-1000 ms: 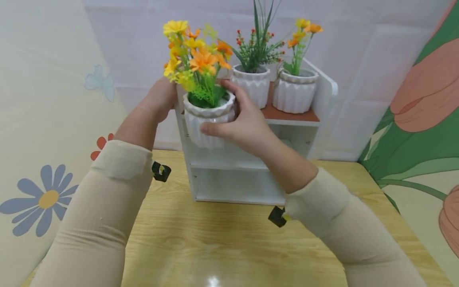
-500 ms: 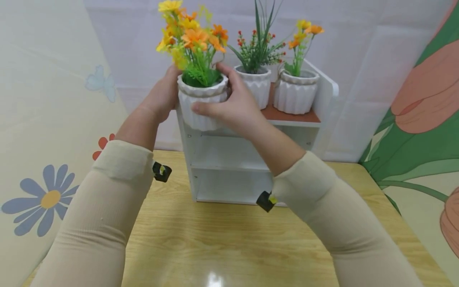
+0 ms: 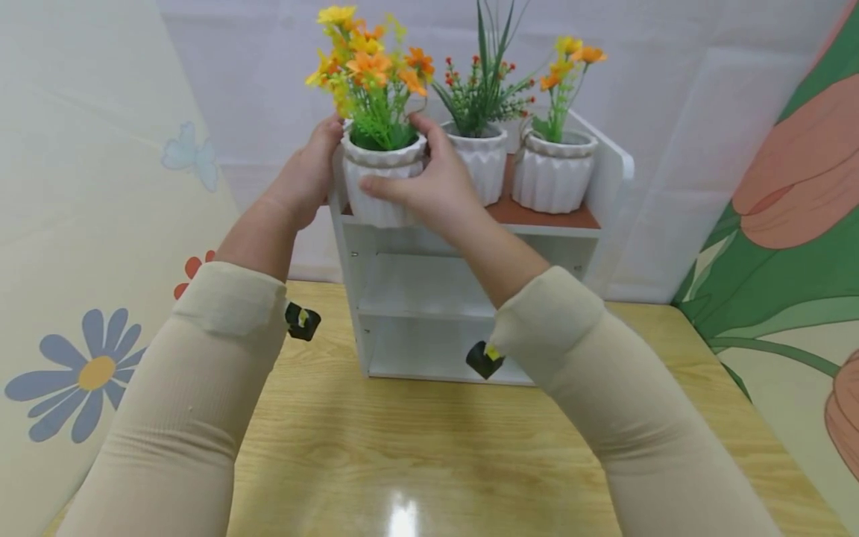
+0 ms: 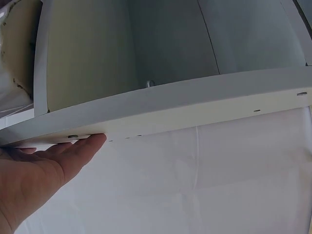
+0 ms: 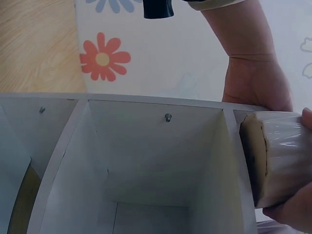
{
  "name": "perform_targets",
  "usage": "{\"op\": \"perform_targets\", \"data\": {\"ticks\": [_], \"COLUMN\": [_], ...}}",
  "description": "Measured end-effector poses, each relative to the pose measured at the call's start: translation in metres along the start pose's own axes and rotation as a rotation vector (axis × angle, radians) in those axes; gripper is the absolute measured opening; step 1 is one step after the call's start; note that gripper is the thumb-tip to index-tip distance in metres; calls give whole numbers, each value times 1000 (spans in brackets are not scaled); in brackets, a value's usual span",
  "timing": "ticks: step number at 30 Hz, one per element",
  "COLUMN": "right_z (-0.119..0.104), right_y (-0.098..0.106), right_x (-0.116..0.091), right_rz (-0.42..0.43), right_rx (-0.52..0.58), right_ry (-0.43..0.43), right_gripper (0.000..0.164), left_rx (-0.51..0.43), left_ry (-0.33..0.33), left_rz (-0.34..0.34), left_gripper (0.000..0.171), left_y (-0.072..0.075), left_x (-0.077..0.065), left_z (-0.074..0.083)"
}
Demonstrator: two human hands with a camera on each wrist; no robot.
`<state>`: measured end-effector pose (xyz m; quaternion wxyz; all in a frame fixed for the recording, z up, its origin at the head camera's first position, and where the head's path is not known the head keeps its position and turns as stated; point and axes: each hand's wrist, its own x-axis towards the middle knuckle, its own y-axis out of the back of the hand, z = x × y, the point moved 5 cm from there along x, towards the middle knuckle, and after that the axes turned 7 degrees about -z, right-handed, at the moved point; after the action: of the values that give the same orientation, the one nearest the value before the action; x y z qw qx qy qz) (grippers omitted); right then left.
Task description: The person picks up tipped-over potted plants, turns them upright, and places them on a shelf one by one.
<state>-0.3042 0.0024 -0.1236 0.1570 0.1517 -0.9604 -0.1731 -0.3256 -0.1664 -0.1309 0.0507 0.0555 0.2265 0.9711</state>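
Note:
My right hand (image 3: 436,175) grips a white fluted flower pot (image 3: 385,205) with yellow and orange flowers, thumb across its front and fingers round its right side. The pot is at the left end of the top board of a small white shelf unit (image 3: 439,229), its base overlapping the front edge. Whether the base touches the board, I cannot tell. In the right wrist view, the pot's underside (image 5: 254,161) shows beside the upper board. My left hand (image 3: 307,175) rests against the unit's left side. Its straight fingers (image 4: 90,148) lie along the outer panel in the left wrist view.
Two more white pots stand on the reddish-brown top board, one with grass and red berries (image 3: 486,153), one with orange flowers (image 3: 553,175). Open compartments (image 3: 429,347) lie below. The unit stands on a wooden table (image 3: 376,447), with a white cloth (image 3: 671,149) behind.
My right hand has raised the flower pot and moved it back onto or just over the top board's left end, slightly right in the last half second. My left hand has stayed at the side panel.

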Motion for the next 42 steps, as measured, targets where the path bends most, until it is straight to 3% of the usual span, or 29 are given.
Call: {"op": "perform_targets", "data": {"ticks": [10, 17, 31, 42], "right_z": [2, 2, 2, -1], "right_y": [-1, -5, -16, -20], "right_x": [13, 17, 24, 26], "right_rz": [30, 36, 173, 234], "right_rx": [-48, -9, -73, -101], "right_ry": [-34, -11, -10, -26], "right_gripper": [104, 103, 102, 100], "left_rx": [9, 16, 9, 9], "left_ry": [-37, -29, -15, -4], "left_rz": [-11, -5, -5, -4], "left_gripper": [54, 54, 55, 55], "left_y": [-1, -1, -1, -3], "left_x": [-3, -6, -10, -13], "left_z": [3, 4, 5, 7]}}
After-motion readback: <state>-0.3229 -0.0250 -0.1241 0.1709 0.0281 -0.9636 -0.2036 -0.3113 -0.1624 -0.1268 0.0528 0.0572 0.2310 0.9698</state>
